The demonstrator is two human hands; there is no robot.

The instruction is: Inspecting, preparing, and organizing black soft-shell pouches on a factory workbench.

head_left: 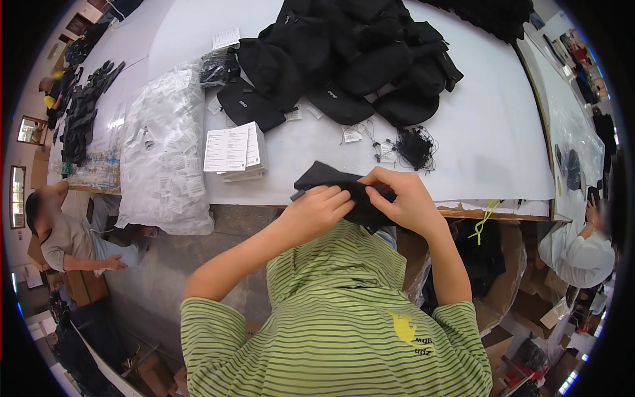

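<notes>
Both hands hold a small black fabric hat just over the table's front edge, close to my body. My left hand has its fingers curled over the hat's left part. On the other side, my right hand pinches the fabric between thumb and fingers. The fingers partly hide the hat. Beyond them a heap of similar black hats lies on the white table. A tangle of black tag strings sits past my right hand, beside small white tags.
Left of my hands stands a stack of white printed cards. A large clear bag of white labels overhangs the table edge. A yellow-green cord hangs at the right edge. Other people are at the far left and far right.
</notes>
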